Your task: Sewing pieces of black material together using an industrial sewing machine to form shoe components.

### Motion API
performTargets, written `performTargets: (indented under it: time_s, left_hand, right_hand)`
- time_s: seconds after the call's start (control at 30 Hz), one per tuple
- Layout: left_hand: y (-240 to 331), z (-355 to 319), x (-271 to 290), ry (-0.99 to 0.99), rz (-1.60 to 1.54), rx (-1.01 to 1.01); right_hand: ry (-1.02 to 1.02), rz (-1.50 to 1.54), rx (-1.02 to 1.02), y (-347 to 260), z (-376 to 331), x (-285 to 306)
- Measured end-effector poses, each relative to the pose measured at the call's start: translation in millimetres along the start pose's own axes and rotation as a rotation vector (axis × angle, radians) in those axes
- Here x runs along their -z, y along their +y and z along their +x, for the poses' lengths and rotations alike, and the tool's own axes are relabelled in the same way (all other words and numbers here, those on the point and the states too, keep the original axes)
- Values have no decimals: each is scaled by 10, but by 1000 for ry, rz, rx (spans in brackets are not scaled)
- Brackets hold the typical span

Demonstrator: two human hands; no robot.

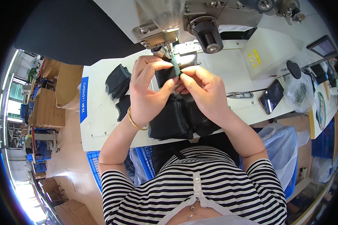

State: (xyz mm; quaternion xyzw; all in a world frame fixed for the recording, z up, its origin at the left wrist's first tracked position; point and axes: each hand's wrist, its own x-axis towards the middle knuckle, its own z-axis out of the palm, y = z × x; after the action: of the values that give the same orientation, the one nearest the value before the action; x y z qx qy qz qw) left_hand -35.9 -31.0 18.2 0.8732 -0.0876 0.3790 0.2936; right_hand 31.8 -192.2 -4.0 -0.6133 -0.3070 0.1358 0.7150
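A small dark fabric piece (175,69) with a greenish edge lies under the needle area of the sewing machine (165,39). My left hand (148,84) pinches its left side between thumb and fingers, a gold bangle on the wrist. With thumb and forefinger together, my right hand (202,88) grips the near right corner of the same piece. Just below my hands, stacked dark fabric pieces (169,122) lie along the table's near edge. Another dark pile (118,80) sits left of my left hand.
Thread snips (240,95) and a phone (271,96) lie to the right on the white table (97,127). Beyond them stand a clear bag (299,92) and a whitish box (268,52). Blue crates (95,165) sit below the table; cardboard boxes (50,108) stand at left.
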Motion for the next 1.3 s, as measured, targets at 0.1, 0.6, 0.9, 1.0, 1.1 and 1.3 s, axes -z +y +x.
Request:
performTargets:
  time_s: [0.1,0.6,0.9,1.0,1.1,1.3]
  left_hand:
    - [35,2,-15,61,94,-152]
    - [38,-56,-21,67,450,-571]
    - [-11,-80,-39,155,542,-531]
    - [-78,-70,-22,157,485,-598]
    - [-98,-44,-3,154,493,-627]
    - [-232,-8,-9,160,528,-690]
  right_hand:
    - [-39,-95,-3,-74,3,55]
    - [-59,111,-90,-96,32,44]
    - [-10,8,-61,-83,18,-1]
    - [-9,39,-73,-88,32,-17]
    - [-2,75,-75,-98,50,-39]
    - [2,89,-61,-45,95,-57]
